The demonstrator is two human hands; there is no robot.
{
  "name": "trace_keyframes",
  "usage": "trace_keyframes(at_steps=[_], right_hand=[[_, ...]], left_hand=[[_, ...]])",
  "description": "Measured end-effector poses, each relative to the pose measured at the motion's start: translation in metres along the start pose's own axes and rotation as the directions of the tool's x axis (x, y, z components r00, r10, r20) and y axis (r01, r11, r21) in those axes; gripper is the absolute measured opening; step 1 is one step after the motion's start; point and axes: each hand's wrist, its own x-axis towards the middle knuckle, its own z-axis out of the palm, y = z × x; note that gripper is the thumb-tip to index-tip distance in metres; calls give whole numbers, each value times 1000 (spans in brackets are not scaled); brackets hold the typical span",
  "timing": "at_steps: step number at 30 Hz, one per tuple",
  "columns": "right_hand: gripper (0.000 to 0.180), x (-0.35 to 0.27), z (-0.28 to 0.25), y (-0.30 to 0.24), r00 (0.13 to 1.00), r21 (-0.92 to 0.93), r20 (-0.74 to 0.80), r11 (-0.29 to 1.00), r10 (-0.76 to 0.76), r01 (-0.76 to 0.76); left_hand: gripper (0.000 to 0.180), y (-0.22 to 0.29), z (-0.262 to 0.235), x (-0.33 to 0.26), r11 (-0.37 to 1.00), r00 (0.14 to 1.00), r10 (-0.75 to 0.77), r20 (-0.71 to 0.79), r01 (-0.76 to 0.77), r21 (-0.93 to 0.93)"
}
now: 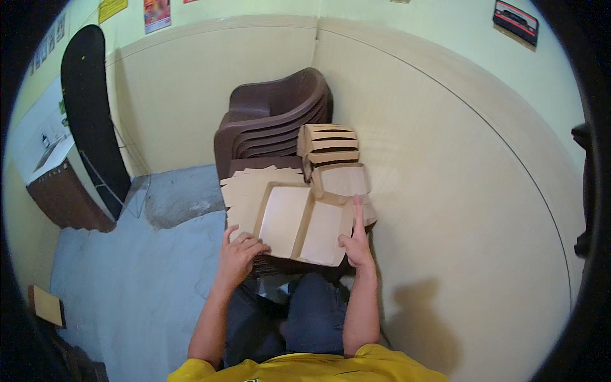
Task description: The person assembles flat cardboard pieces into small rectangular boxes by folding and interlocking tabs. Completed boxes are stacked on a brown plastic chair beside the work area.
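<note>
An open cardboard food box [308, 224], brown outside with a pale inside, lies spread before me with its two halves side by side. My left hand [240, 253] grips its near left corner, fingers at the edge. On the opposite side, my right hand [358, 242] holds the right wall, thumb against the edge and index finger stretched along it. Under and left of the box are flat cardboard blanks [245, 191] with notched edges. Just beyond it sits another folded box [342, 179]. The undersides of both hands' grips are hidden.
Brown plastic chairs [273, 121] stand stacked ahead, bearing the cardboard. Several folded boxes [330, 143] are piled by the wall [445, 191] close on my right. A black ironing-board-like panel [95, 114] leans at the left beside a brown-and-white cabinet [70, 197]. My knees are just below the box.
</note>
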Motion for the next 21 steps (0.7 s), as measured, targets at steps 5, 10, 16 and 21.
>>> trace_keyframes(at_steps=[5,10,16,21], right_hand=[[108,2,-35,2,977,221,-213,972,-29,77],[74,13,-48,8,860,-181,-463,972,-216,147],[55,25,-15,20,783,-710,-582,607,-220,-357],[52,28,-16,32,866,-838,-491,322,-95,-440]], left_hand=[[26,-11,20,92,982,983,182,-19,-181,50],[24,-23,33,182,939,941,330,-76,-320,123],[48,-14,123,203,920,919,-195,-342,51,-389],[61,27,199,150,868,971,-236,-35,194,-457]])
